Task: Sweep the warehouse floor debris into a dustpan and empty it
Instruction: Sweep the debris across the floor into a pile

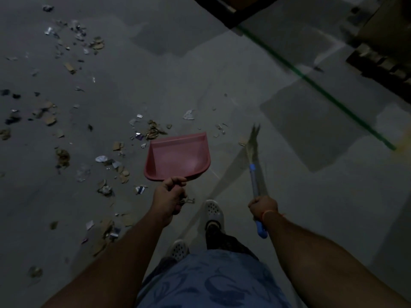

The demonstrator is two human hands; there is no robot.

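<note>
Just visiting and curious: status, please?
Left hand grips pink dustpan, empty. Right hand grips broom. Debris unswept, scattered left and ahead. Nothing in the way.

— What can't you make out from here?
— The dustpan (177,157) handle: the left hand (170,196) wraps it completely. The broom (254,156) bristles smear into blur.
— And the top right of the frame?
— Dark shelving (231,10) and a stack of boxes (382,41), both cut by the edge, too dim to read.
— The debris (66,85)?
— Far-left scraps run off the edge; the small bits are too tiny to identify.
</note>
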